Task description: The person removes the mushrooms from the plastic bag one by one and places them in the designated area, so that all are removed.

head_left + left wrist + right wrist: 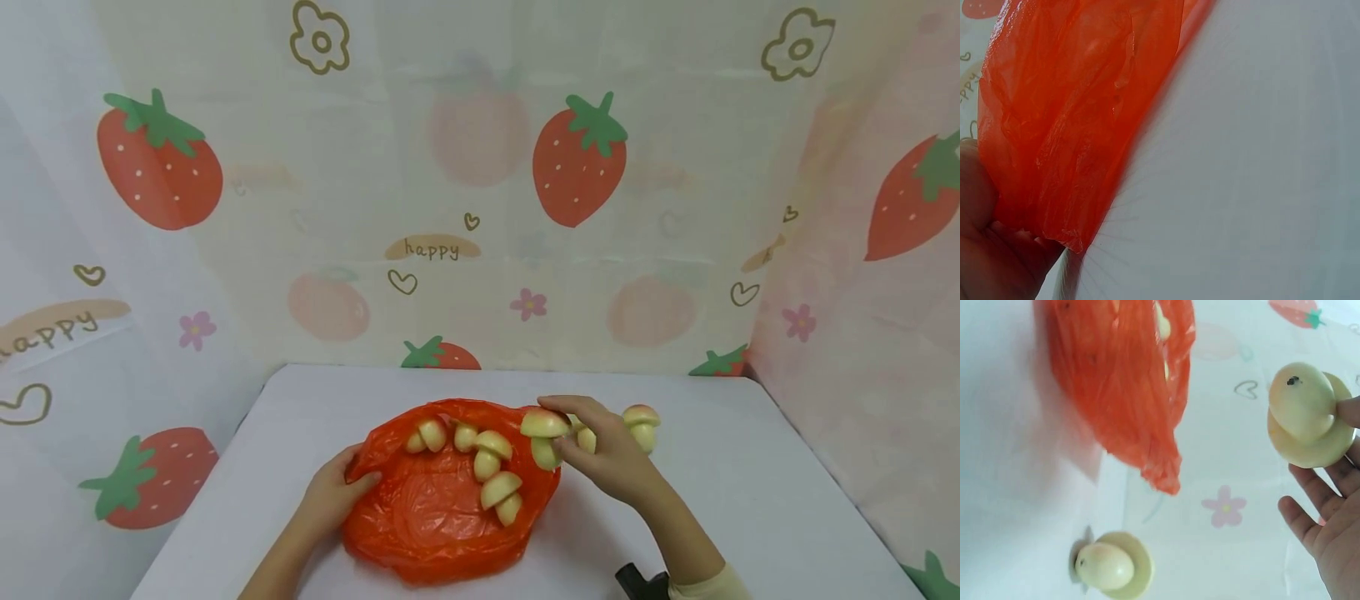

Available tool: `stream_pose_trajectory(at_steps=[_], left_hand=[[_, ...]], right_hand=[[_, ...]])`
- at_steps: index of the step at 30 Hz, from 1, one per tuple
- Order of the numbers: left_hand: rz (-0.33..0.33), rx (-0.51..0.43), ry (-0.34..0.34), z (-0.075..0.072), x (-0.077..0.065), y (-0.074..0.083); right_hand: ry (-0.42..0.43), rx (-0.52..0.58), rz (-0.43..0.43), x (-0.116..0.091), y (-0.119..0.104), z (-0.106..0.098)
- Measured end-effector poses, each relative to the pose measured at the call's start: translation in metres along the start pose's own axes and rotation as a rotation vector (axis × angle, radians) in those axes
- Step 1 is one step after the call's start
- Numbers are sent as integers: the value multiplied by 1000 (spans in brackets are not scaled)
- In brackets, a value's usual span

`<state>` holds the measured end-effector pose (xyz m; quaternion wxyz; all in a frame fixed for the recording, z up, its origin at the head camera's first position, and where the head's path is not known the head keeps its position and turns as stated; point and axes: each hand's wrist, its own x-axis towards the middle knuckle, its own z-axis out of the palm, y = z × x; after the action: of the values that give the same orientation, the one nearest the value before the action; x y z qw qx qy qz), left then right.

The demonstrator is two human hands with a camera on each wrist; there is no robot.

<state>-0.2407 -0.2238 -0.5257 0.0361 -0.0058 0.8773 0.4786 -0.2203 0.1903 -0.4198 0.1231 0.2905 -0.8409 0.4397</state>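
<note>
Black gear [641, 583] sat at the lower right of the head view, cut off by the frame. Right of centre, the right hand [611, 457] pinched a pale mushroom [545, 425] by the upper-right rim of the red bag [442, 560]; it looked light, stiff and slick, probably best gripped where cap met stem. The left hand [330, 496] pinched the limp, seemingly easily torn bag's left edge, fingers partly hidden. A further mushroom [587, 439] was half covered by the right hand.
</note>
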Motion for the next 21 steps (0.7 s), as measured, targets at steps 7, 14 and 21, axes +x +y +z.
stream_pose_trajectory(at_steps=[7,14,21], left_hand=[[-20,-16,-11,0,0,1],[-14,-3,-2,1,-1,2],[0,-9,0,2,-2,2]], right_hand=[[26,-64,-13,-20,18,-17],[72,-108,-19,-38,36,-35],[90,-114,0,-49,49,-54]])
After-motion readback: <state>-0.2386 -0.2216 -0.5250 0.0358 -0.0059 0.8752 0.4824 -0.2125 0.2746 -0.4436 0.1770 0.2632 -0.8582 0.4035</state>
